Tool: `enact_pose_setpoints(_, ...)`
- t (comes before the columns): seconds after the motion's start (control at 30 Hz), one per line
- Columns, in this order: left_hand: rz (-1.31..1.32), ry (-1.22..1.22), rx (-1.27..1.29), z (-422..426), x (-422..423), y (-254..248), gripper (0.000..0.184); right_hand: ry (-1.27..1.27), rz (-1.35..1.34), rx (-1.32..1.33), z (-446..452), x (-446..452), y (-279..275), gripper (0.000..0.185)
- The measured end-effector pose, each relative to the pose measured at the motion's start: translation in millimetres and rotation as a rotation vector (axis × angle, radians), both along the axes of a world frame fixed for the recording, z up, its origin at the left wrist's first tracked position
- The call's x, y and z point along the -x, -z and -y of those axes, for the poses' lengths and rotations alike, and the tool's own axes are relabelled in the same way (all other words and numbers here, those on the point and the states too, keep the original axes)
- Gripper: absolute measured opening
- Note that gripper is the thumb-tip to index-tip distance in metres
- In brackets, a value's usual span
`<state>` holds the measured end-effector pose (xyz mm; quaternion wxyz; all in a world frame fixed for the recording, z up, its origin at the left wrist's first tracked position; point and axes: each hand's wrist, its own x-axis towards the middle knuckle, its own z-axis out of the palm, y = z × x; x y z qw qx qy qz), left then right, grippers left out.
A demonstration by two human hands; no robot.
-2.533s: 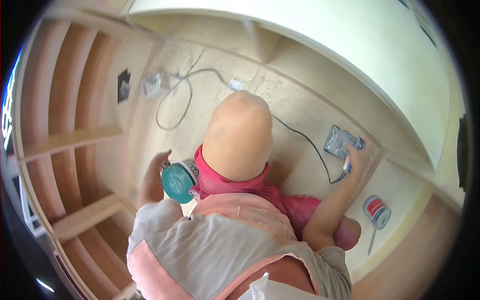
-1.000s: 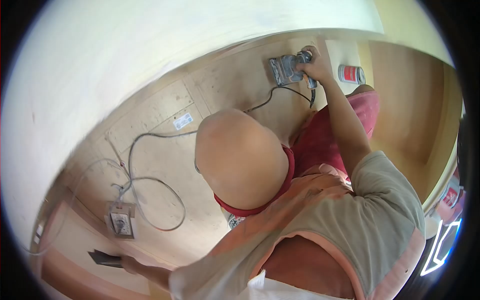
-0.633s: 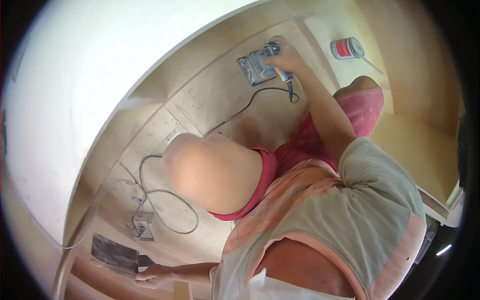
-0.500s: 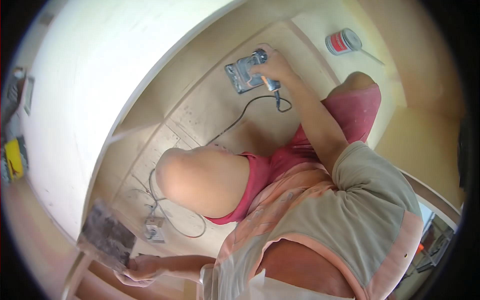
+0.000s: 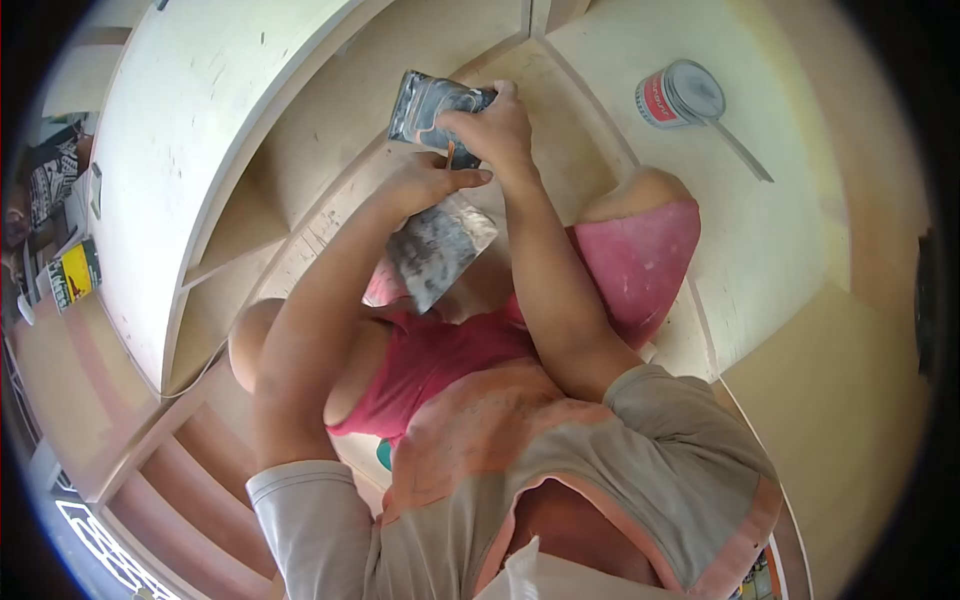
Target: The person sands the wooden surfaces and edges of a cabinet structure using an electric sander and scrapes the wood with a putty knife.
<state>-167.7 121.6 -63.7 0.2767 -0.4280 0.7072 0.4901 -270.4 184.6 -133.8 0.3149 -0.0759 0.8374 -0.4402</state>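
My right hand [image 5: 503, 125] is wrapped round an electric sander [image 5: 440, 105], lifted off the surface and tilted. Close below it, my left hand [image 5: 425, 185] is closed on a dark grey sheet [image 5: 437, 255] with whitish dust smears, which looks like sandpaper. The sheet hangs down between my forearms, above my lap. My left fingers lie right at the sander's lower end; I cannot tell whether they also grip it.
A tin with a red label [image 5: 660, 100] stands at the upper right, with a flat stick [image 5: 740, 150] beside it. A curved white panel [image 5: 190, 130] rises on the left. Beyond it sits a yellow-labelled container [image 5: 75, 275]. Pale wooden compartments [image 5: 240, 220] surround my legs.
The sander has been raised off the board and turned. My left hand has swung from the lower left up beside it, bringing the sheet along. The view has shifted.
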Motion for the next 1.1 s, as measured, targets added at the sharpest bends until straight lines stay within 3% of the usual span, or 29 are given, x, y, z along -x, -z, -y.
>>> enact_pose_setpoints(0.07, -0.096, -0.022, -0.07, 0, 7, 27, 0.041, -0.008, 0.017, 0.017, -2, 7, -7, 0.09)
enact_pose_setpoints(0.13, -0.3, -0.238, -0.345, 0, 11, 44, 0.032, -0.126, 0.009, 0.025, -7, 14, -21, 0.09)
enact_pose_setpoints(0.23, -0.229, -0.202, -0.221, 1, 6, 67, 0.023, -0.179, -0.038, 0.064, -15, 20, -30, 0.088)
enact_pose_setpoints(0.3, -0.174, -0.131, -0.142, 3, 13, 37, 0.019, -0.144, -0.058, 0.096, -18, 25, -22, 0.083)
enact_pose_setpoints(0.37, -0.262, -0.291, -0.353, 11, 11, 36, 0.02, -0.292, 0.05, 0.145, -24, 31, -33, 0.087)
enact_pose_setpoints(0.4, -0.271, -0.276, -0.407, 18, 8, 40, 0.019, -0.254, 0.039, 0.133, -25, 33, -47, 0.087)
enact_pose_setpoints(0.47, -0.358, -0.253, -0.426, 22, 3, 56, 0.021, -0.358, 0.38, -0.024, -34, 31, -87, 0.077)
enact_pose_setpoints(0.5, -0.437, -0.274, -0.446, 29, -2, 63, 0.023, -0.315, 0.371, -0.02, -35, 24, -95, 0.077)
enact_pose_setpoints(0.57, -0.423, -0.223, -0.432, 29, -4, 61, 0.023, -0.798, 0.369, -0.215, -47, 8, -103, 0.061)
enact_pose_setpoints(0.6, -0.404, -0.231, -0.426, 30, -3, 62, 0.023, -0.758, 0.371, -0.216, -52, 2, -97, 0.061)
enact_pose_setpoints(0.67, -0.424, -0.248, -0.425, 33, 0, 70, 0.021, -0.827, -0.065, -0.139, -60, -10, -81, 0.043)
enact_pose_setpoints(0.77, -0.374, -0.215, -0.414, 33, 5, 58, 0.018, -0.693, -0.101, -0.109, -81, -23, -73, 0.03)
enact_pose_setpoints(0.87, -0.488, -0.229, -0.434, 48, 1, 61, 0.017, -0.65, -0.216, -0.192, -112, -18, -94, 0.029)
enact_pose_setpoints(0.97, -0.511, -0.34, -0.421, 58, -7, 34, 0.014, -0.194, -0.388, -0.002, -126, 20, -137, 0.034)
enact_pose_setpoints(1.0, -0.435, -0.266, -0.405, 66, -12, 28, 0.016, -0.066, -0.5, 0.06, -117, 38, -139, 0.037)
enact_pose_setpoints(1.07, -0.374, -0.178, -0.385, 73, -19, 12, 0.017, -0.084, -0.484, 0.053, -87, 63, -172, 0.037)
enact_pose_setpoints(1.1, -0.337, -0.126, -0.347, 75, -24, 2, 0.017, -0.069, -0.598, 0.079, -69, 73, -160, 0.033)
